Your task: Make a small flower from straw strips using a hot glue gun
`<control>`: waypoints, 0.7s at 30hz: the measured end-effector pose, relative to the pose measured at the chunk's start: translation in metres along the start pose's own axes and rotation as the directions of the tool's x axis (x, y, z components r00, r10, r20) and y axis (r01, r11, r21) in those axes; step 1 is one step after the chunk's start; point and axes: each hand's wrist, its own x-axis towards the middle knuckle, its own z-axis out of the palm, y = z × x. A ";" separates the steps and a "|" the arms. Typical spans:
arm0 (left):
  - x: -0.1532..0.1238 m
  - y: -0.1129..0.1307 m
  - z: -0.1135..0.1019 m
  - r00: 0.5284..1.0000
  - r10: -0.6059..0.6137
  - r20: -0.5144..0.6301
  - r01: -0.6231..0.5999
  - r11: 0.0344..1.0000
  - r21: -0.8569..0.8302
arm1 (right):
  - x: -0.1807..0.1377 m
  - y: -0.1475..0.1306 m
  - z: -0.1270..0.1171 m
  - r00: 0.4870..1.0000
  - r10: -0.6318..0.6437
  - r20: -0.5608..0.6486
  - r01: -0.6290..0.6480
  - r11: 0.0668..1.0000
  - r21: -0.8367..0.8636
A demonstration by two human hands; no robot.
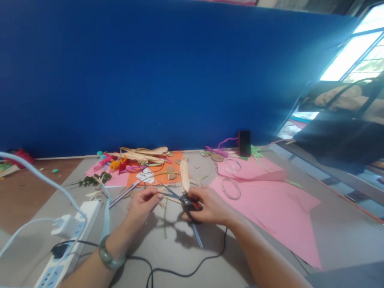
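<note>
Left hand: thumb and forefinger pinched together by the blade tips; whether a thin piece lies between them is too fine to tell.
Right hand: clamped on the black handles of the scissors.
Scissors: held above the table, blades parted and pointing toward the left hand.
Pale bundle: husk-like, just beyond the scissors, narrowed at its far end.
Translucent stick: projects from below the right hand, above the black cord.
Green stem: lies loose between the hands.
Orange sheet: bears pale strips and brown discs.
Pink sheets: spread to the right, with a thin ring on the nearer part.
Done, as judged: the pale bundle appears gathered into one piece, and several materials appear separated into small pieces.
Left, as judged: the snip in hand seems unfinished, since the blades stand apart; the strips, discs and stem lie unattached.
</note>
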 end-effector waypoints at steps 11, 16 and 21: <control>-0.001 0.003 0.002 1.000 0.012 -0.006 -0.012 0.999 -0.031 | 0.003 -0.002 0.003 0.999 0.016 0.048 -0.021 0.994 0.106; -0.002 0.003 0.002 1.000 -0.005 0.011 0.006 0.998 -0.059 | 0.002 0.000 0.005 0.996 0.053 0.074 -0.063 0.988 0.143; -0.003 0.002 0.004 0.999 -0.044 -0.012 0.043 0.993 -0.106 | 0.003 0.000 0.006 0.994 0.067 0.082 -0.079 0.986 0.144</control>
